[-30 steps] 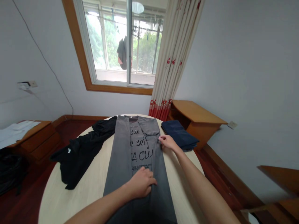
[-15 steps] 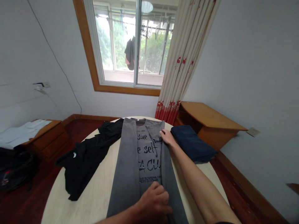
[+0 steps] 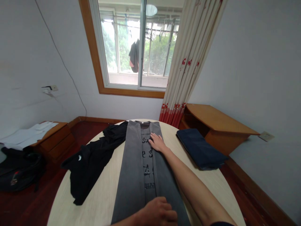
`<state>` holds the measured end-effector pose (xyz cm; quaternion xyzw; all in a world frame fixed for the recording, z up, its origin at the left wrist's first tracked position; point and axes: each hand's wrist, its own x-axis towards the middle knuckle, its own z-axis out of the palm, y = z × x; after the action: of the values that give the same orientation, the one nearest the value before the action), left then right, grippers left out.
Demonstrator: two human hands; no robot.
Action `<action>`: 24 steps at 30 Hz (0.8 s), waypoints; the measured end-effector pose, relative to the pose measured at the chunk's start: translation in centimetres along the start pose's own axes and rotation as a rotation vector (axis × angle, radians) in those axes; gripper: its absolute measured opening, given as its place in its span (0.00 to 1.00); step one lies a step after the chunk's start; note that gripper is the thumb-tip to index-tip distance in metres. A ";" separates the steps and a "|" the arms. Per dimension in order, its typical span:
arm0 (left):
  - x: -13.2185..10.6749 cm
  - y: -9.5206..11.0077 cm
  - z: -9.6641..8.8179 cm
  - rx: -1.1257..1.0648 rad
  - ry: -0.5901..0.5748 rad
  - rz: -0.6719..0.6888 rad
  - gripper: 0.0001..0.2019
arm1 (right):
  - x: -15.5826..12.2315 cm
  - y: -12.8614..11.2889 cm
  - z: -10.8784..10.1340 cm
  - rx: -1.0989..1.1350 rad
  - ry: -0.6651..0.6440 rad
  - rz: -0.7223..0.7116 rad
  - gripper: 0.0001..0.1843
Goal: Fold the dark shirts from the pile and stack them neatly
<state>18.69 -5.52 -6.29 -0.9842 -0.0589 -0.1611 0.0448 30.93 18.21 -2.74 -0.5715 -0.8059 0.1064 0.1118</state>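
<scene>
A grey T-shirt [image 3: 133, 169] with dark lettering lies lengthwise on the round pale table [image 3: 98, 201], its collar at the far edge. Both of its sides are folded inward, so only a narrow strip of print shows between them. My right hand [image 3: 157, 142] rests on the right fold near the collar, fingers stretched out. Close to me, my left hand [image 3: 160, 212] is closed at the lower right part of the T-shirt; its fingertips are hidden underneath.
A crumpled black garment [image 3: 94, 163] lies on the table's left side. To the right is a folded navy cloth stack [image 3: 199, 149]. Beyond the table stand a wooden desk [image 3: 216, 117] and, at left, a low cabinet [image 3: 58, 138] with papers. A black bag [image 3: 21, 169] sits on the floor.
The T-shirt's right side has come further inward over the print. My right hand has moved left with it, from the sleeve edge onto the fold. My left hand stays low.
</scene>
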 end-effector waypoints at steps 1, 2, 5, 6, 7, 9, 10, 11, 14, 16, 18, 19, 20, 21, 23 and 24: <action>0.0 0.0 0.2 -0.007 0.000 0.007 0.15 | -0.1 0.1 0.1 0.000 0.005 -0.011 0.29; -0.1 -0.1 0.4 -0.018 -0.005 0.011 0.16 | -0.1 0.1 0.2 -0.002 -0.005 -0.025 0.30; -0.3 -0.2 1.1 -0.082 -0.030 0.035 0.17 | -0.2 0.5 0.6 -0.003 -0.098 -0.068 0.31; -0.3 -0.2 1.3 -0.113 -0.041 0.053 0.18 | 0.0 0.6 0.7 0.002 -0.106 -0.068 0.32; -0.4 -0.3 1.5 -0.144 -0.052 0.070 0.18 | 0.3 0.8 0.7 0.007 -0.084 -0.056 0.32; -0.4 -0.6 1.7 -0.194 -0.054 0.070 0.17 | 1.3 1.2 0.7 0.003 0.005 -0.005 0.33; -0.4 -0.7 1.8 -0.207 -0.040 0.041 0.16 | 2.0 1.5 0.7 -0.010 0.036 0.026 0.33; -0.4 -0.9 1.8 -0.207 -0.012 -0.005 0.14 | 2.9 1.9 0.7 -0.030 0.042 0.056 0.34; -0.4 -1.4 2.2 -0.089 0.088 -0.173 0.14 | 5.9 3.1 1.0 -0.085 -0.025 0.125 0.37; -0.6 -1.7 3.0 0.053 0.127 -0.219 0.15 | 8.0 3.9 1.3 -0.105 -0.051 0.146 0.39; -0.8 -1.8 4.4 0.175 0.150 -0.204 0.15 | 10.0 4.7 1.7 -0.108 -0.060 0.158 0.40; -0.9 -1.9 5.2 0.217 0.155 -0.191 0.15 | 11.0 5.0 1.9 -0.103 -0.061 0.167 0.41; -0.9 -1.8 6.0 0.249 0.156 -0.181 0.15 | 11.8 5.3 2.0 -0.098 -0.061 0.176 0.41; -1.0 -1.8 6.6 0.274 0.155 -0.181 0.16 | 12.5 5.5 2.1 -0.092 -0.058 0.182 0.42; -1.0 -1.7 7.3 0.299 0.157 -0.193 0.17 | 13.5 5.7 2.0 -0.080 -0.047 0.182 0.43; -1.1 -1.6 7.4 0.298 0.161 -0.199 0.17 | 13.7 5.7 1.9 -0.071 -0.042 0.177 0.43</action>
<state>19.80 -3.23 -13.49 -0.9399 -0.1755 -0.2323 0.1785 31.09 32.98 -5.42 -0.6416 -0.7578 0.0991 0.0649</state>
